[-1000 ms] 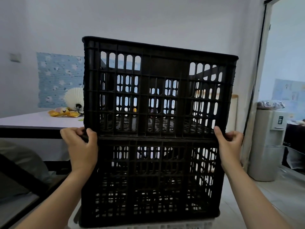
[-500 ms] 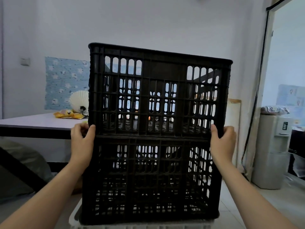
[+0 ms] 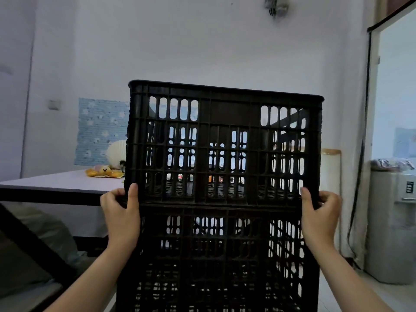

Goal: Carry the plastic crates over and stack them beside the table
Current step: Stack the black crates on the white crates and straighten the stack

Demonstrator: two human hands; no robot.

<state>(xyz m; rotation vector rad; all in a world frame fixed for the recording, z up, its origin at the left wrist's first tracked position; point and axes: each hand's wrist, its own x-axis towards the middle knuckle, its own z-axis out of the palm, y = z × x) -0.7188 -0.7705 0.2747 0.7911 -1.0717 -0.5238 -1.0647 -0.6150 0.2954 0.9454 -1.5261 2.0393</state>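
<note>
Beside table (image 3: 56,181), left hand (image 3: 121,215) and right hand (image 3: 319,217) gripping top crate (image 3: 227,113), bottom crate (image 3: 216,266) beneath.

One head-worn camera faces forward, close against stacked black crates (image 3: 225,154); table (image 3: 56,183) at nine o'clock, doorway (image 3: 396,91) at three.

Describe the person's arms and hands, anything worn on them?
Each grip is a bare hand: the left hand and right hand wear no gloves, rings or watch. Left forearm and right forearm show no sleeve down to the frame's edge.
</note>
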